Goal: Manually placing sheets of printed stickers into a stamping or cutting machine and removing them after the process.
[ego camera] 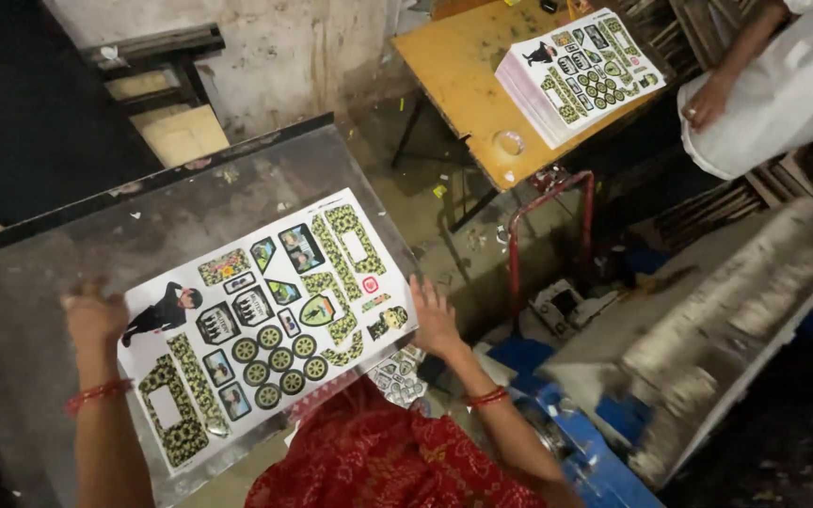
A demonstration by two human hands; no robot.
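Observation:
A printed white sheet with green camouflage shapes, round wheels and a small dark figure lies on a grey metal work surface. My left hand grips its left edge, fingers curled over the corner. At the sheet's right edge my right hand rests with fingers spread, pressing on it. Red bangles circle both wrists. Red patterned cloth covers my lap below the sheet.
A stack of the same printed sheets sits on a yellow wooden table at the back. Another person in white stands at top right, one hand visible. A blue machine with a grey cover is to my right.

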